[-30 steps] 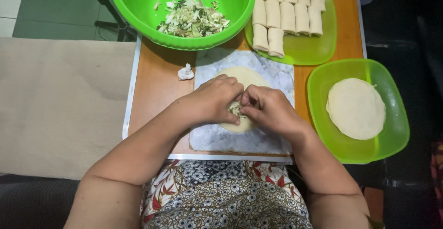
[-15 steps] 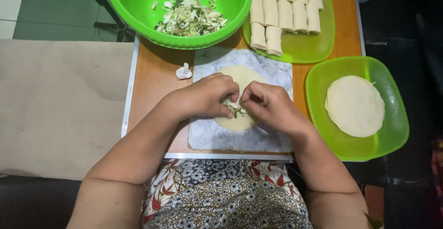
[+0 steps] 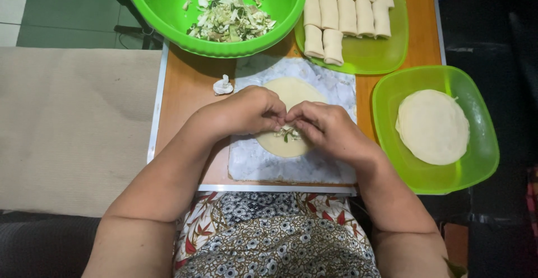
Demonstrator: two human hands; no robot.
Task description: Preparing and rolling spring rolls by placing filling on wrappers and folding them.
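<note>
Clearly the filling step is in hand: the left hand (image 3: 249,110) and right hand (image 3: 328,127) meet over a round wrapper (image 3: 288,118) lying on a marble slab (image 3: 291,163) on the table (image 3: 185,87), fingers pinched on a tuft of shredded vegetable filling (image 3: 287,133). Next, likely, comes folding the near edge over — gently, so the thin sheet doesn't tear.

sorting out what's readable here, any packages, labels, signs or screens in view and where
None in view: no package, label, sign or screen.
Only unmarked food ware: a green bowl of chopped filling at top, a green plate of rolls beside it, and a green tray of round wrappers at right.
Both hands, left hand and right hand, rest on a wrapper.
</note>
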